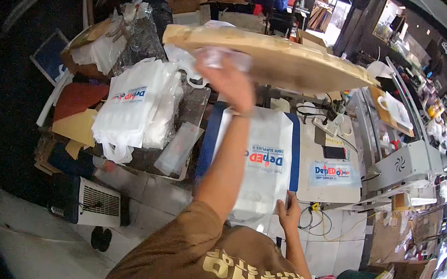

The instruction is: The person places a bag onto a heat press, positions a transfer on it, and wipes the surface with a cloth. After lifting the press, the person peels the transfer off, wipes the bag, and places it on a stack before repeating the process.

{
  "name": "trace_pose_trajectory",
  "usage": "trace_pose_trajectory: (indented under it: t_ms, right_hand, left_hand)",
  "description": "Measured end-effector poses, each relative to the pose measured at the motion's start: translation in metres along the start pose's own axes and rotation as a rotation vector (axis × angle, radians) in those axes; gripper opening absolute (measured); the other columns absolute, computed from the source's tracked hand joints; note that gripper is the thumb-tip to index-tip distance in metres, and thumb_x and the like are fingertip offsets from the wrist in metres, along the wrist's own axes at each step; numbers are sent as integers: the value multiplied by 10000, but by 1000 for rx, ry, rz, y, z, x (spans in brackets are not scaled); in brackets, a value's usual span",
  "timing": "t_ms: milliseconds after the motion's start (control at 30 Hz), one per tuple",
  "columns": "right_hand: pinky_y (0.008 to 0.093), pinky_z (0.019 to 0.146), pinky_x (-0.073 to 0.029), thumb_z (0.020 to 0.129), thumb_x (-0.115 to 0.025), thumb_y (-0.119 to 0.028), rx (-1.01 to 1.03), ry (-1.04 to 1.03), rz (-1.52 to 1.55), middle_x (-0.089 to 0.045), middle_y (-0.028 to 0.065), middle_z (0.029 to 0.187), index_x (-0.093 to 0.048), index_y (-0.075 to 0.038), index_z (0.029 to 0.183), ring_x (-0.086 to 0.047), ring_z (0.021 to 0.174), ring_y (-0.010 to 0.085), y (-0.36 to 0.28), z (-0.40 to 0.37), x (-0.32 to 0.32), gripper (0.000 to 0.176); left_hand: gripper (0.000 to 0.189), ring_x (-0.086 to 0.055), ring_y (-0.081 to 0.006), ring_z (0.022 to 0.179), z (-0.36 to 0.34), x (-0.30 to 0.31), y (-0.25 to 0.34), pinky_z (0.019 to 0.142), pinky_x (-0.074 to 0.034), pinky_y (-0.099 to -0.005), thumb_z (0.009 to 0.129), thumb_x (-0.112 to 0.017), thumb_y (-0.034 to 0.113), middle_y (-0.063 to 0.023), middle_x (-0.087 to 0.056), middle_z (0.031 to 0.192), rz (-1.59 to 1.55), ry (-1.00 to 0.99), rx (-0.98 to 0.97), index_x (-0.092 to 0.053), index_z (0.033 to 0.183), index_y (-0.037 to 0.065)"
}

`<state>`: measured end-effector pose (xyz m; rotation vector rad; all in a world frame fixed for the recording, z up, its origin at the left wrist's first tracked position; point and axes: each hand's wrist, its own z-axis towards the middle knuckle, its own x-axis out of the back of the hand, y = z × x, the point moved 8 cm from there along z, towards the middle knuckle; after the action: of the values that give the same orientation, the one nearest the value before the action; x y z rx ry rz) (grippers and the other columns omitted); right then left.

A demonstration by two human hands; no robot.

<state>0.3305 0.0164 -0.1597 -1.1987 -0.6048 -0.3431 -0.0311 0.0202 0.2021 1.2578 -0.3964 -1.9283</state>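
The near hem of the white printed bag (267, 144), spread flat on the blue board (210, 138), is touched by the right hand (288, 212), seemingly to steady it; whether it is pinched cannot be told. Farther off, a blurred pale wad (224, 58) is clasped in the raised left hand (230, 82) beside the cardboard sheet (298, 62).

The round picture bends at its sides, and the corners are black. Bright daylight comes in through the open doorway (330, 27) at the top. The raised left hand (229, 79) is smeared with blur. The left side is dim.
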Motion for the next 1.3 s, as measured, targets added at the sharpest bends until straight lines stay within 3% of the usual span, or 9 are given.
trace_pose_trajectory:
  t_ms: [233, 300, 433, 533, 767, 1000, 1133, 1200, 1300]
  right_hand:
    - [359, 787, -530, 894, -725, -170, 23, -51, 12, -707, 197, 972, -568, 25, 1321, -666, 845, 233, -8, 5, 4, 495]
    - [360, 779, -530, 895, -719, -167, 22, 9, -8, -702, 193, 955, -570, 25, 1320, -662, 831, 240, 2, 0, 1, 489]
    - [467, 896, -513, 885, -710, -167, 10, 6, 6, -646, 223, 1197, -572, -37, 1331, -643, 1055, 403, -1, -5, 4, 485]
    - [357, 751, -528, 891, -724, -184, 136, 73, -36, -695, 181, 898, -537, 10, 1366, -650, 756, 250, -4, -3, 3, 546]
    - [359, 785, -542, 882, -736, -190, -80, -34, 22, -708, 206, 986, -517, 17, 1381, -704, 879, 260, -34, -3, 15, 583]
    - [361, 961, -515, 892, -743, -203, 14, 72, 51, -677, 228, 1125, -520, 31, 1375, -683, 1069, 301, -13, -6, 4, 582]
    - [383, 756, -534, 881, -755, -234, 42, 71, -128, -696, 208, 981, -523, -12, 1396, -686, 845, 294, -30, -2, 15, 606]
    - [471, 1003, -491, 904, -711, -286, -167, -97, 61, -622, 244, 1318, -540, -19, 1385, -609, 1195, 431, -28, 0, 13, 576]
    - [458, 1007, -494, 899, -712, -271, -230, -150, 45, -625, 238, 1326, -529, -24, 1405, -612, 1201, 426, -24, -2, 10, 592]
  left_hand:
    - [281, -599, -432, 1013, -95, -68, 6, 942, -473, -516, 759, -692, -27, -170, -585, 1047, 8, -612, -213, -644, 1031, 26]
    - [275, -613, -375, 966, -54, -32, 18, 863, -496, -484, 738, -725, 1, -145, -632, 987, 135, -389, -532, -676, 1002, 63]
    - [343, -539, -252, 1061, 30, 39, -54, 968, -468, -406, 884, -619, -5, -150, -535, 1143, 396, 4, -346, -484, 1199, -27]
    - [304, -524, -247, 1076, 7, 13, -43, 971, -462, -407, 923, -582, 21, -144, -512, 1127, 79, 34, -150, -464, 1199, -23]
    - [231, -629, -360, 991, -165, -111, 21, 865, -514, -422, 769, -683, -30, -153, -608, 1035, -108, -967, -219, -684, 985, 51]
    - [216, -636, -343, 1025, -205, 12, -59, 915, -526, -400, 786, -671, 26, -149, -629, 1068, 265, -1303, 34, -702, 999, 42]
    - [190, -627, -355, 1035, -284, 106, -118, 939, -517, -420, 803, -707, 81, -161, -637, 1079, 445, -1519, -4, -702, 986, 33]
    - [182, -618, -373, 1021, -303, 154, -158, 938, -507, -441, 819, -721, 126, -170, -644, 1060, 629, -1550, -350, -698, 964, 18]
    - [114, -615, -373, 887, -166, 183, -141, 809, -486, -487, 788, -661, 52, -167, -655, 902, 808, -1254, -254, -698, 895, 37]
